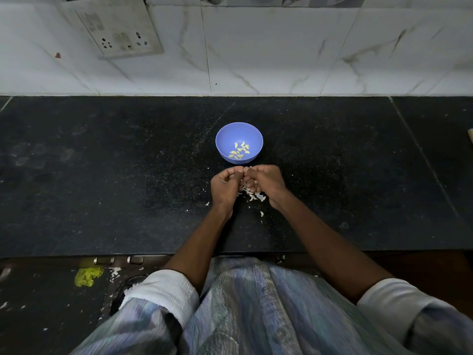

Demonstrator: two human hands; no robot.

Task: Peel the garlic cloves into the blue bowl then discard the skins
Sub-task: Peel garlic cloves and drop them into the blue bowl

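Both hands are curled in tight with the fingertips meeting, the left hand (pixel 226 184) and right hand (pixel 263 181) pinched together on something small just in front of the blue bowl (pixel 222 147). It's presumably a garlic clove being worked on, but the clove itself can't really be made out between the fingers, so that part is a guess.

A handful of peeled cloves (pixel 239 152) is already sitting in the bowl, and a pile of papery skins (pixel 253 196) has been left on the black counter (pixel 102 175) right under the hands, with a few flakes scattered nearby.

For this step, the skin is probably best split at the tip and rolled off with the thumbs, with the hands kept close to the bowl so the clove can be dropped straight in. Skins should be kept in one heap so they can be swept up in one go later.

Both forearms are stretched forward and angled inward, wrists low, knuckles up, sleeves rolled back.
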